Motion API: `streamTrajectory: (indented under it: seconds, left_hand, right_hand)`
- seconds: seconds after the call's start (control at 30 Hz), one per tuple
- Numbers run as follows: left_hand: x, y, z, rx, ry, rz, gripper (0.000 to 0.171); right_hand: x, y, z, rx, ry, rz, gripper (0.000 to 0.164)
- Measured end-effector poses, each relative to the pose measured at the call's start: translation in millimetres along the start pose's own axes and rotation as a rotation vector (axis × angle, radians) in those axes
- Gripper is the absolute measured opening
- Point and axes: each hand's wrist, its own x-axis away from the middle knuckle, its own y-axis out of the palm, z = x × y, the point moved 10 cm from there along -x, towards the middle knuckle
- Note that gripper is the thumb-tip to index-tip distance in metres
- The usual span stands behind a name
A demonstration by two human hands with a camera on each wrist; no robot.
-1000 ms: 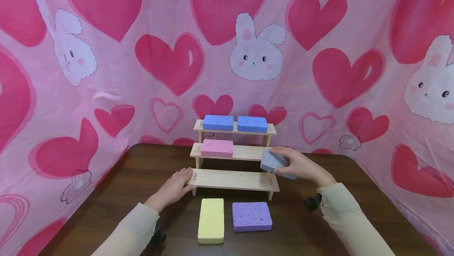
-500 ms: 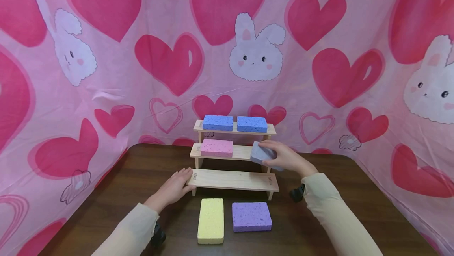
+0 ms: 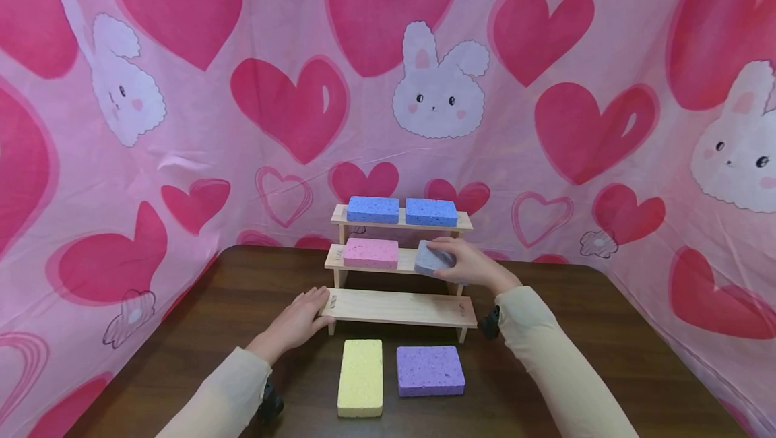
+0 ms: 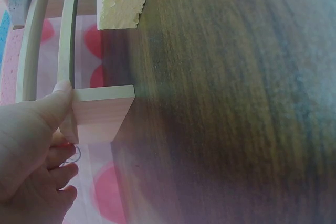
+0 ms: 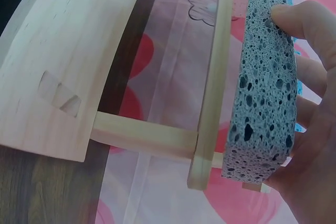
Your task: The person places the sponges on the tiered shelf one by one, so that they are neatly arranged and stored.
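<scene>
Gripping a grey sponge (image 3: 433, 258) by its long edges, thumb on one side and curled fingers on the other, the right hand (image 3: 469, 264) holds that porous, pitted block on the right part of the middle step of a small wooden stepped rack (image 3: 400, 306); the right wrist view shows the sponge lying along the step's edge. Left of it on the same step sits a pink sponge (image 3: 371, 253), a short stretch of bare wood between them. The left hand (image 3: 297, 322) lies against the near left corner of the lowest plank, fingers fairly straight, thumb pressed to the plank's end. Two blue sponges (image 3: 401, 211) fill the top step side by side. The bottom plank is smooth, pale and bare. On the dark wood-grain tabletop (image 3: 582, 330), near the rack's front, lie a yellow sponge (image 3: 360, 377) and a purple sponge (image 3: 430, 370), close but apart.
</scene>
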Motion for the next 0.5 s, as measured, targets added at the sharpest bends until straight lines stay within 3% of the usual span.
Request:
streamTrajectory:
  seconds: [0.5]
  left_hand:
    - [-0.6, 0.2, -0.1, 0.004, 0.001, 0.001, 0.062]
  right_hand:
    - [-14.3, 12.2, -0.4, 0.007, 0.019, -0.027, 0.059]
